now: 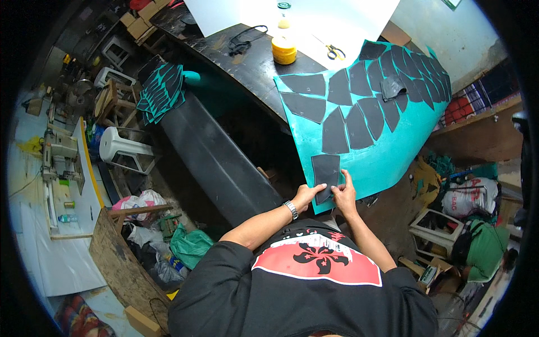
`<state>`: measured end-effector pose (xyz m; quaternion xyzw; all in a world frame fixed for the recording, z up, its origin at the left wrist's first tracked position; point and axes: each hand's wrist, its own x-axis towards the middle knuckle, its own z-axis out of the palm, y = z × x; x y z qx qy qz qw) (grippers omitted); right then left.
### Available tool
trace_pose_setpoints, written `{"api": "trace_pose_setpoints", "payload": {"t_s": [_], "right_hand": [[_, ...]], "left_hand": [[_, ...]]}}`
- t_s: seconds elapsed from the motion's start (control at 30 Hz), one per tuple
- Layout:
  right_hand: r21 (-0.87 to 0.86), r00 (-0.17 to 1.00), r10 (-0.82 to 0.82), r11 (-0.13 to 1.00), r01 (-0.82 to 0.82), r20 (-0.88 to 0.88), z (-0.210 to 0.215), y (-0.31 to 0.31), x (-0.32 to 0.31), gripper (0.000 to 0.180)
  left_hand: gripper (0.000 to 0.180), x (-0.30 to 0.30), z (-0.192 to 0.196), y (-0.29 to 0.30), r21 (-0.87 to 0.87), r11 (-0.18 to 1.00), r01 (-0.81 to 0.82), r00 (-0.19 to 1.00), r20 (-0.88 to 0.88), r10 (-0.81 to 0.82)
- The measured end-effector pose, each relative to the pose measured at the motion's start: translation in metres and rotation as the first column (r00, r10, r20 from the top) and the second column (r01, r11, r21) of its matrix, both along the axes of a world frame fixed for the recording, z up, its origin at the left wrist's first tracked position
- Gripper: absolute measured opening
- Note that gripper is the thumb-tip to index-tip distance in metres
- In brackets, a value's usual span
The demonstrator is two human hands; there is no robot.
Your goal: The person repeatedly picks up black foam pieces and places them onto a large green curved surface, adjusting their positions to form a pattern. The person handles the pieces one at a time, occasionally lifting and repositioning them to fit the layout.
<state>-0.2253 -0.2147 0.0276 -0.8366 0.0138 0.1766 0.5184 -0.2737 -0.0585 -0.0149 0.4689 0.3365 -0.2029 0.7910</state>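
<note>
A teal sheet (pixel 370 163) lies partly over the dark table, its near corner reaching toward my body. Flat black panels (pixel 335 130), shaped like tapered four-sided cut-outs, cover its far part in rows. One black panel (pixel 325 168) lies at the near corner. My left hand (pixel 306 196) grips its lower left edge, thumb on top and the other fingers hidden. At its lower right, my right hand (pixel 345 197) has the thumb against the panel, with the index finger stretched up beside it. A small black folded piece (pixel 393 88) rests on the farther panels.
On the dark table (pixel 247 64) are a yellow roll (pixel 283 51), scissors (pixel 335 53) and a black strap (pixel 242 44). A long black padded bench (pixel 210 151) at left bears a stack of teal-and-black pieces (pixel 163 92). Stools, bags and a sewing machine (pixel 59 149) stand around.
</note>
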Motion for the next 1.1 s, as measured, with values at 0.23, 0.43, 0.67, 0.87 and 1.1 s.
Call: {"api": "trace_pose_setpoints", "payload": {"t_s": [0.23,0.43,0.67,0.87,1.1], "right_hand": [[-0.213,0.988,0.153,0.965,-0.154,-0.023,0.004,-0.004,0.021,0.078],[-0.284,0.975,0.203,0.933,-0.221,-0.094,0.021,-0.004,0.028,0.081],[-0.258,0.973,0.096,0.955,-0.15,-0.209,0.037,-0.007,0.023,0.097],[-0.338,0.98,0.193,0.92,-0.2,-0.054,0.053,-0.025,0.008,0.092],[-0.345,0.674,0.568,0.823,-0.452,0.473,0.058,-0.002,0.001,0.089]], "left_hand": [[0.04,0.001,0.0,-0.004,0.031,0.999,0.02,1.0,-0.018,-0.019],[0.049,0.01,-0.018,-0.013,0.084,0.991,-0.109,0.99,0.094,0.101],[0.039,0.015,-0.031,-0.011,0.163,0.984,-0.07,0.993,0.106,0.053],[0.038,0.032,-0.014,0.028,0.069,0.992,-0.109,0.982,0.161,0.097],[0.037,0.016,0.004,0.06,-0.183,0.968,0.17,0.95,0.291,-0.112]]}}
